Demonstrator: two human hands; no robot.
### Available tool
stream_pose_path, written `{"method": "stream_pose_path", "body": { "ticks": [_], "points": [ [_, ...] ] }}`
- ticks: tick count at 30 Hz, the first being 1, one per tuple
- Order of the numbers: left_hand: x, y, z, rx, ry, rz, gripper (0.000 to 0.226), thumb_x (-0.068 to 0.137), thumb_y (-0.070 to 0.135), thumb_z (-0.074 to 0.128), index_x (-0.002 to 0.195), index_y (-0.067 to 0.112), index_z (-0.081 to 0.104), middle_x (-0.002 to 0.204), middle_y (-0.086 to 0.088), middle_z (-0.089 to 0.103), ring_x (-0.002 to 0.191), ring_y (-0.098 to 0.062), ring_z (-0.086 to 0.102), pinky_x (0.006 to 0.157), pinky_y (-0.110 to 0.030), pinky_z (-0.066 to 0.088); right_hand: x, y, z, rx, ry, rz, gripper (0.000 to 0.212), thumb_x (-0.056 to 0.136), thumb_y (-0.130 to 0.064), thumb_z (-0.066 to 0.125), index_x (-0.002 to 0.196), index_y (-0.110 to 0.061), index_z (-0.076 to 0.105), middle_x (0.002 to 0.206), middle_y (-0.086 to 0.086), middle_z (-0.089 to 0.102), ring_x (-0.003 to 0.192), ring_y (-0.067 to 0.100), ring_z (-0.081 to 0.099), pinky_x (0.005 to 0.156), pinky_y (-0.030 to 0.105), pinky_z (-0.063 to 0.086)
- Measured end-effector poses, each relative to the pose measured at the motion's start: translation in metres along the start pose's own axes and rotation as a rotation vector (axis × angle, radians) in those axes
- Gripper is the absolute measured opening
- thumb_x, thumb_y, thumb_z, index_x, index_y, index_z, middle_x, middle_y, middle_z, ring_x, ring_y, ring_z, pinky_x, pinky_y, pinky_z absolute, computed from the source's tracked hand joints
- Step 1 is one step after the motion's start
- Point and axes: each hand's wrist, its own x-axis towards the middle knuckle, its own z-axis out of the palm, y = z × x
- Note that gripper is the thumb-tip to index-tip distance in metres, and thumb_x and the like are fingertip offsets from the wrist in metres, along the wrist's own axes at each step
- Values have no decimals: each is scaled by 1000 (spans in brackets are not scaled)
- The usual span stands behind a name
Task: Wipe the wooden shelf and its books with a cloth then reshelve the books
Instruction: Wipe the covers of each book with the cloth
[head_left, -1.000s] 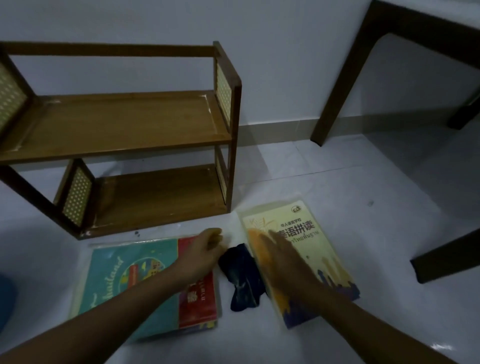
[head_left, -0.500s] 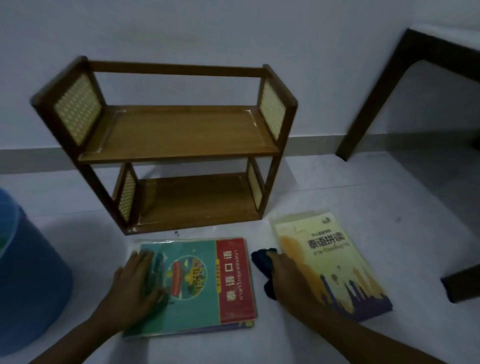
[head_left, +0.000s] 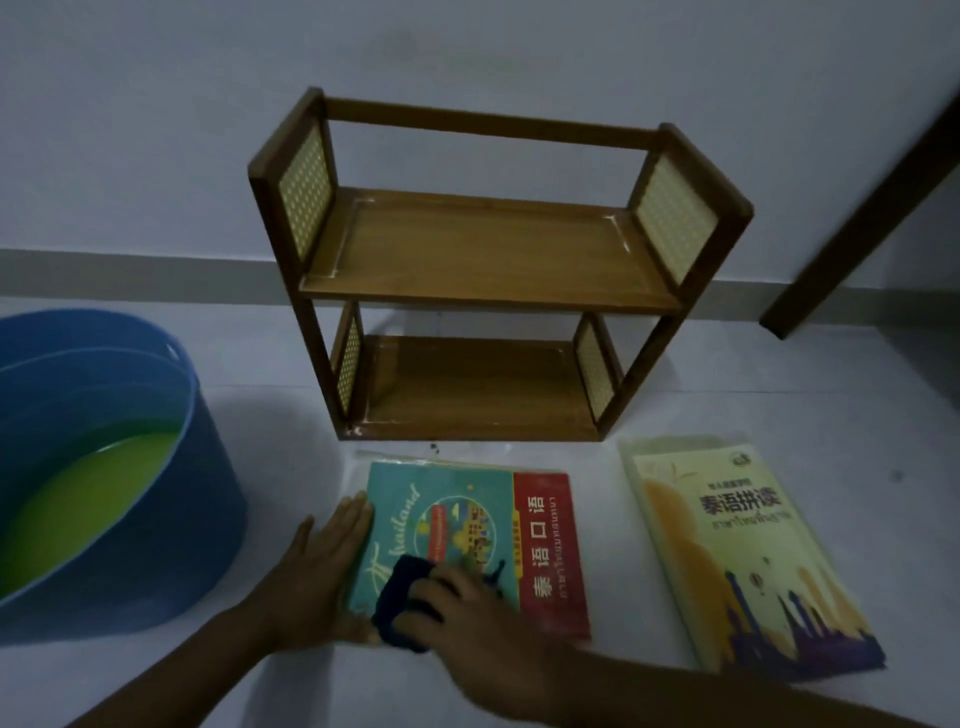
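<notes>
Right hand (head_left: 470, 618): fingers curled on dark cloth (head_left: 397, 597), atop teal-red book (head_left: 483, 530).
Left hand (head_left: 332, 551): fingers straight, together, bracing book's left edge.
Shelf (head_left: 488, 249): 2 bare boards, floor's far edge.
Risk: glossy cover may skid; a wet cloth could warp pages.

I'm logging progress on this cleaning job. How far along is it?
Done: both books are off the wooden shelf, whose two boards are bare. In hand: the right hand holds a dark cloth on the teal book while the left hand steadies its edge. Left: the yellow book lies untouched; reshelving remains. Whether the shelf was wiped can't be told.
</notes>
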Motion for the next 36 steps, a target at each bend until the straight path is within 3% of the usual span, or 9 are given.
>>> {"method": "stream_pose_path", "body": {
  "ticks": [2,8,12,15,18,23,26,30,36],
  "points": [
    [1,-1,0,-14,15,1,132,64,88,47,141,14,-31,150,-2,-34,142,-19,-29,113,-38,-14,16,20,-5,-51,-1,-5,59,80,-13,63,134,-24,42,146,8,41,130,37,38,108,52,34],
    [1,-1,1,6,24,-30,138,59,91,50,143,15,-29,149,-3,-36,140,-20,-30,114,-44,-14,56,80,-26,56,99,639,83,81,-10,68,148,-24,22,158,4,18,134,36,30,110,45,32],
    [1,-2,1,22,29,-19,138,53,96,43,142,18,-27,151,-3,-34,141,-20,-29,113,-41,-13,56,-4,2,-23,51,237,79,83,-14,64,150,-17,23,156,13,23,137,43,24,114,52,26],
    [-1,-4,2,-7,48,-20,133,48,98,38,139,30,-33,149,-5,-35,141,-22,-29,113,-42,-12,43,-13,5,-58,14,31,83,73,-18,74,146,-20,34,151,10,37,128,36,35,106,47,40],
    [-1,-5,2,20,58,-39,135,55,96,41,140,21,-32,147,-6,-38,140,-23,-31,115,-48,-11,32,49,-8,33,49,262,80,82,-8,65,149,-24,25,158,4,25,138,29,29,113,44,31],
    [-1,-6,5,69,101,-24,136,56,96,39,144,14,-23,150,-9,-33,141,-26,-28,111,-46,-18,-6,101,-30,61,135,784,75,86,-12,62,149,-23,24,157,4,23,136,28,31,110,42,36],
    [2,-7,5,74,100,-13,137,50,100,26,144,13,-22,150,-9,-30,142,-28,-25,110,-45,-18,-22,46,-3,11,89,518,83,71,-14,76,144,-21,38,149,6,41,126,30,48,99,44,49],
    [3,-6,7,94,52,-46,135,59,94,42,142,12,-27,148,-6,-35,139,-24,-29,112,-46,-15,-42,19,12,-43,-8,183,87,65,-20,80,141,-23,37,143,2,49,113,24,56,92,37,51],
    [2,0,2,131,39,-36,137,58,94,41,141,9,-29,146,-7,-38,140,-26,-30,111,-45,-20,-85,84,-19,-206,41,626,81,53,-26,91,126,-13,59,120,9,66,86,25,67,66,32,61]
  ]
}}
